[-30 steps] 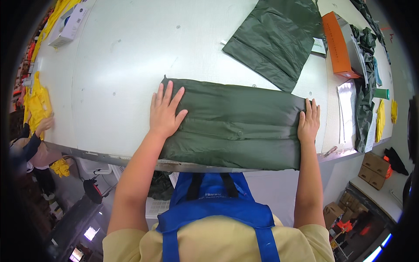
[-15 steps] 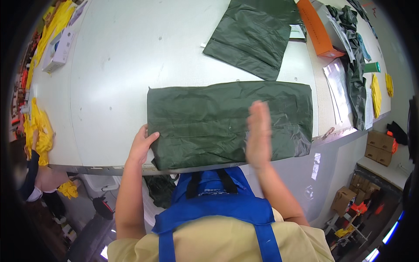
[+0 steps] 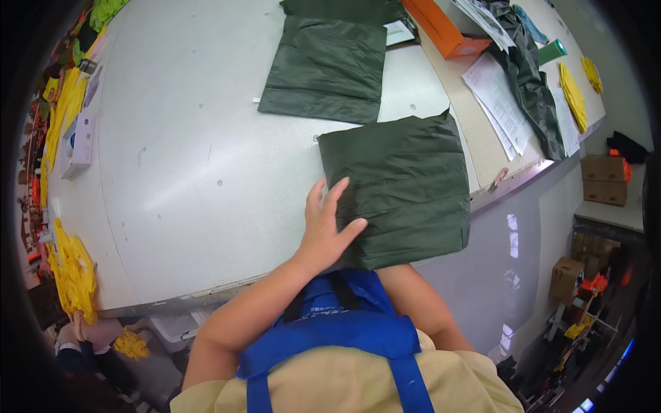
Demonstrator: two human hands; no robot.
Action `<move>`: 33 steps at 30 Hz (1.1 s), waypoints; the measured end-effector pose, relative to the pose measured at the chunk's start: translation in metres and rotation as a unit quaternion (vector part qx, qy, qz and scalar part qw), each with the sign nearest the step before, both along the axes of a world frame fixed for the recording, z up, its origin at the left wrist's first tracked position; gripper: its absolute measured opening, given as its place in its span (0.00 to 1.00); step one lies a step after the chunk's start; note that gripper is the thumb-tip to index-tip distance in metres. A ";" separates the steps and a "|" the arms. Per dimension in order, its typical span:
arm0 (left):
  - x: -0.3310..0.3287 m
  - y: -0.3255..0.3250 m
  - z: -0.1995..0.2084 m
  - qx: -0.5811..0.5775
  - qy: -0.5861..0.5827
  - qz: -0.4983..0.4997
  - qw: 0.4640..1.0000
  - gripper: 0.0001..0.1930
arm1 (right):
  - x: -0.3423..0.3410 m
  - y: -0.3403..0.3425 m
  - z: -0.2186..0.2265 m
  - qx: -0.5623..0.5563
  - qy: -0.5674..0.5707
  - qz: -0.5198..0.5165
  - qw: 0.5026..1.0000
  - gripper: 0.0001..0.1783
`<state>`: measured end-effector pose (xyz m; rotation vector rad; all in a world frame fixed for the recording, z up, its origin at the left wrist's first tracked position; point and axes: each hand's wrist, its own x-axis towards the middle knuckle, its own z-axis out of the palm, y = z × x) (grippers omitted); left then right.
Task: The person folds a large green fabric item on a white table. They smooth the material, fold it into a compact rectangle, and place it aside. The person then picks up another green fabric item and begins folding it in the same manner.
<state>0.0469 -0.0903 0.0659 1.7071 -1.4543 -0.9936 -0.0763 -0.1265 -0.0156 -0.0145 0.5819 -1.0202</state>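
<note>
A dark green folded sheet of thin, creased, plastic-like material lies at the table's near edge, right of the middle. My left hand is at its left edge, fingers spread, with the thumb and fingertips over the material. Whether they press on it I cannot tell. My right forearm reaches up to the sheet's lower edge, and my right hand is hidden beneath or behind the material. Farther off lies a second dark green folded piece, with a white label at its lower left corner.
The pale table ends at a near edge. An orange box, papers, a dark green bundle and a green roll lie at right. Yellow cloth hangs at left beside another person's hand.
The near green sheet has gone from a wide rectangle to a narrower, squarer shape. My left hand has moved right; my right hand, earlier flat above the sheet, is now hidden. The view has shifted.
</note>
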 end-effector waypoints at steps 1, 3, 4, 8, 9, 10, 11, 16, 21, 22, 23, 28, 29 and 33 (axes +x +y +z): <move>-0.007 0.005 -0.017 0.015 0.024 -0.003 1.000 0.40 | -0.004 0.001 0.001 0.014 -0.009 -0.013 1.000 0.30; -0.019 0.011 -0.032 0.042 0.069 -0.002 0.997 0.42 | -0.015 0.010 0.008 0.041 -0.017 -0.025 0.999 0.28; -0.021 0.008 -0.031 0.059 0.087 -0.002 0.994 0.44 | -0.023 0.019 0.017 0.053 0.003 -0.006 0.999 0.27; -0.032 0.004 -0.041 0.048 0.069 0.049 0.995 0.49 | -0.105 0.061 0.088 0.064 0.417 0.312 0.851 0.18; -0.032 0.006 -0.048 0.042 0.070 0.064 0.995 0.51 | -0.142 0.064 0.095 -0.096 0.503 0.259 0.819 0.09; -0.032 0.009 -0.051 0.041 0.069 0.079 0.994 0.52 | -0.191 0.058 0.092 -0.172 0.535 0.212 0.799 0.08; -0.033 0.013 -0.051 0.057 0.105 0.108 0.987 0.53 | -0.207 0.035 0.110 -0.163 0.628 0.133 0.749 0.08; -0.031 0.013 -0.050 0.175 0.365 0.195 0.893 0.49 | -0.226 -0.087 0.052 -0.121 0.550 0.130 0.816 0.29; 0.017 0.046 -0.072 0.243 0.717 0.107 0.644 0.46 | -0.171 -0.079 0.075 0.014 0.389 0.291 0.874 0.36; 0.015 0.051 -0.056 0.207 0.728 0.146 0.637 0.54 | -0.152 -0.063 0.080 0.034 0.378 0.264 0.887 0.36; 0.012 0.056 -0.054 0.159 0.763 0.163 0.605 0.59 | -0.128 -0.046 0.085 0.053 0.366 0.238 0.898 0.36; -0.012 0.082 -0.047 0.084 0.821 0.096 0.557 0.62 | -0.047 0.022 0.059 0.076 0.199 0.153 0.965 0.30; -0.013 0.085 -0.045 0.092 0.786 0.120 0.599 0.62 | -0.038 0.032 0.055 0.072 0.207 0.144 0.965 0.29; -0.007 0.091 -0.041 0.105 0.705 0.199 0.673 0.52 | -0.018 0.048 0.054 0.021 0.283 0.210 0.936 0.32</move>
